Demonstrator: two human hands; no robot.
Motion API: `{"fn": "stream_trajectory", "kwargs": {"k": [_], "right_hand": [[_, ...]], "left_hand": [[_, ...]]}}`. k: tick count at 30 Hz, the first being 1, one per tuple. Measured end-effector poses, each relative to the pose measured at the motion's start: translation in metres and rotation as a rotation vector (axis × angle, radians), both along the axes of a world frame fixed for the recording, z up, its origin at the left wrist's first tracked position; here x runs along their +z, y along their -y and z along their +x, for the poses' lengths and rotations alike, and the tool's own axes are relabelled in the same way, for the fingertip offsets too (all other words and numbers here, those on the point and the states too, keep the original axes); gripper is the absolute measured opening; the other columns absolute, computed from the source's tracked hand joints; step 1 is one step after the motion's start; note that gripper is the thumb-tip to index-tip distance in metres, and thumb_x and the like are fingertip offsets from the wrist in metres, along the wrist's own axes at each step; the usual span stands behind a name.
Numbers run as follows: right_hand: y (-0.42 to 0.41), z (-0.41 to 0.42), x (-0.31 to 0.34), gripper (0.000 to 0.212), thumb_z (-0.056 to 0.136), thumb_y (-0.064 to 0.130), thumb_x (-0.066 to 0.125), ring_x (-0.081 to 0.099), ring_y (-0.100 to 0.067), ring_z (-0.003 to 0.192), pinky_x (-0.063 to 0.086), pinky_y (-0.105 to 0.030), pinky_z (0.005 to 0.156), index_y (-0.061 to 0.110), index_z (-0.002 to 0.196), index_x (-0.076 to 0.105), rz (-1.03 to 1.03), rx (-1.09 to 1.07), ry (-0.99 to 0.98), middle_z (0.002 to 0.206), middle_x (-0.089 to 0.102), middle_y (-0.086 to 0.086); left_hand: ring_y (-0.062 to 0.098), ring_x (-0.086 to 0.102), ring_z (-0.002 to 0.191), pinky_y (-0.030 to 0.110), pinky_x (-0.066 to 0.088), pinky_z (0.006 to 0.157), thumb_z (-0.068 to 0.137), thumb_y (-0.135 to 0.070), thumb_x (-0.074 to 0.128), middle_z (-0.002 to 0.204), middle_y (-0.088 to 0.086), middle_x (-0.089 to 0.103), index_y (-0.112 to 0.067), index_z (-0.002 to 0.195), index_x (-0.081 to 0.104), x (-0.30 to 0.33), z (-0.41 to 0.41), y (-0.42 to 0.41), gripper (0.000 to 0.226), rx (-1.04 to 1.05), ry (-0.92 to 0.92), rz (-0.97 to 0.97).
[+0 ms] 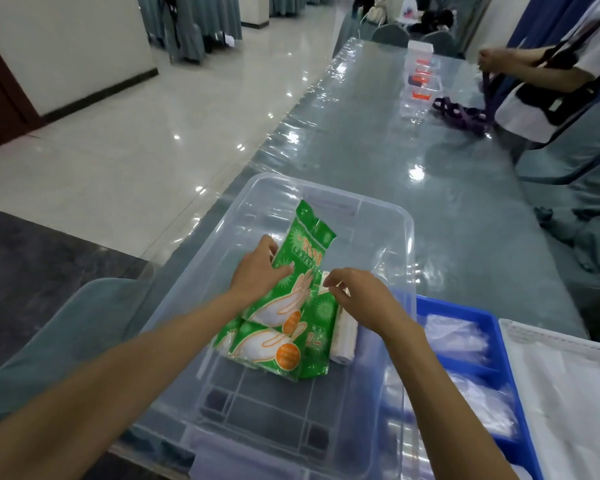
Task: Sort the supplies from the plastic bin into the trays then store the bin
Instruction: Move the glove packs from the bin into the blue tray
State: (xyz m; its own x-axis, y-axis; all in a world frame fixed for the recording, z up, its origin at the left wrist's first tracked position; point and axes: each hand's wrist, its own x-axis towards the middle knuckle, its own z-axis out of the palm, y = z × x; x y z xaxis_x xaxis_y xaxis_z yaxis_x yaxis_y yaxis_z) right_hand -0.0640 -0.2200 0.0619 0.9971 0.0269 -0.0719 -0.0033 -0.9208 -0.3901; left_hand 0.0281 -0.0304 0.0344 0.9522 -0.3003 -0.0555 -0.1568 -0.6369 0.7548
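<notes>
A clear plastic bin stands on the table in front of me. Inside it lie green glove packets and a white roll. My left hand grips one upright green glove packet by its left edge, lifting it above the others. My right hand hovers over the top end of the white roll, fingers curled and pinching at it. To the right of the bin sit a blue tray holding clear plastic bags and a white tray with white sheets.
The long table is covered with glossy film. Far along it stand clear containers with orange parts and purple straps. Another person stands at the far right. A grey chair is at my left.
</notes>
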Motion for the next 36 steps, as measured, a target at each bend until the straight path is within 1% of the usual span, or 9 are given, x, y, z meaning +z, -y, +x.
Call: {"fn": "stream_trajectory", "kwargs": {"k": [5, 7, 10, 15, 20, 25, 29, 33, 36], "right_hand": [[0.000, -0.001, 0.000, 0.021, 0.095, 0.017, 0.053, 0.063, -0.020, 0.100, 0.049, -0.033, 0.084, 0.018, 0.109, 0.068, 0.021, -0.021, 0.026, 0.111, 0.068, -0.002], [-0.002, -0.003, 0.000, 0.020, 0.095, 0.018, 0.053, 0.063, -0.021, 0.100, 0.050, -0.035, 0.085, 0.019, 0.110, 0.067, 0.014, -0.019, 0.029, 0.111, 0.068, -0.002], [-0.005, -0.006, -0.004, 0.020, 0.095, 0.020, 0.054, 0.062, -0.019, 0.101, 0.049, -0.035, 0.085, 0.022, 0.110, 0.067, -0.015, -0.006, 0.016, 0.111, 0.068, 0.000], [-0.010, 0.006, 0.000, 0.023, 0.095, 0.024, 0.054, 0.062, -0.020, 0.103, 0.049, -0.033, 0.086, 0.021, 0.116, 0.065, -0.060, 0.010, -0.037, 0.115, 0.067, 0.000], [-0.024, 0.040, -0.005, 0.025, 0.094, 0.026, 0.056, 0.064, -0.024, 0.101, 0.051, -0.036, 0.083, 0.018, 0.118, 0.062, -0.018, -0.047, 0.019, 0.111, 0.069, -0.002], [-0.038, 0.054, -0.042, 0.035, 0.094, 0.030, 0.059, 0.059, -0.029, 0.109, 0.049, -0.037, 0.086, 0.015, 0.124, 0.056, 0.021, -0.194, -0.080, 0.123, 0.063, -0.009], [-0.048, 0.051, -0.077, 0.048, 0.092, 0.034, 0.062, 0.056, -0.030, 0.116, 0.047, -0.039, 0.091, 0.011, 0.132, 0.049, 0.134, -0.323, -0.160, 0.132, 0.056, -0.013], [-0.060, 0.046, -0.108, 0.061, 0.090, 0.034, 0.065, 0.054, -0.031, 0.119, 0.043, -0.035, 0.091, 0.009, 0.140, 0.040, 0.336, -0.493, -0.219, 0.136, 0.053, -0.015], [-0.070, 0.043, -0.125, 0.069, 0.087, 0.031, 0.069, 0.053, -0.031, 0.120, 0.044, -0.034, 0.093, 0.006, 0.142, 0.035, 0.459, -0.609, -0.170, 0.139, 0.049, -0.017]], "left_hand": [[0.001, 0.059, 0.058, 0.012, 0.038, 0.045, 0.082, -0.037, 0.073, 0.073, -0.007, 0.061, -0.019, 0.101, 0.044, 0.061, 0.004, -0.034, 0.039, 0.001, 0.208, -0.048], [0.006, 0.062, 0.059, 0.017, 0.045, 0.047, 0.080, -0.040, 0.074, 0.078, -0.003, 0.066, -0.021, 0.100, 0.045, 0.073, 0.005, -0.053, 0.040, 0.027, 0.275, -0.037], [0.015, 0.068, 0.069, 0.036, 0.057, 0.059, 0.078, -0.040, 0.075, 0.090, 0.002, 0.071, -0.024, 0.100, 0.046, 0.072, 0.001, -0.076, 0.040, 0.073, 0.284, -0.044], [0.013, 0.070, 0.070, 0.039, 0.058, 0.061, 0.078, -0.042, 0.075, 0.090, 0.000, 0.072, -0.026, 0.099, 0.046, 0.060, 0.002, -0.087, 0.039, 0.082, 0.277, -0.087], [0.014, 0.067, 0.064, 0.025, 0.053, 0.057, 0.079, -0.042, 0.073, 0.085, 0.001, 0.073, -0.024, 0.101, 0.045, 0.056, 0.002, -0.085, 0.040, 0.025, 0.345, 0.013], [0.012, 0.065, 0.065, 0.016, 0.042, 0.055, 0.081, -0.037, 0.073, 0.087, -0.002, 0.072, -0.021, 0.103, 0.046, 0.056, 0.002, -0.090, 0.039, 0.019, 0.398, 0.003], [0.013, 0.066, 0.067, 0.028, 0.054, 0.062, 0.080, -0.039, 0.073, 0.087, -0.002, 0.070, -0.023, 0.103, 0.045, 0.056, 0.003, -0.089, 0.040, 0.024, 0.381, 0.018], [0.013, 0.067, 0.068, 0.027, 0.055, 0.061, 0.081, -0.039, 0.073, 0.088, -0.003, 0.070, -0.022, 0.104, 0.045, 0.057, 0.003, -0.089, 0.040, 0.025, 0.362, 0.021], [0.014, 0.067, 0.068, 0.034, 0.058, 0.063, 0.080, -0.041, 0.073, 0.086, -0.003, 0.070, -0.024, 0.103, 0.044, 0.056, 0.003, -0.089, 0.040, 0.026, 0.375, 0.028]]}}
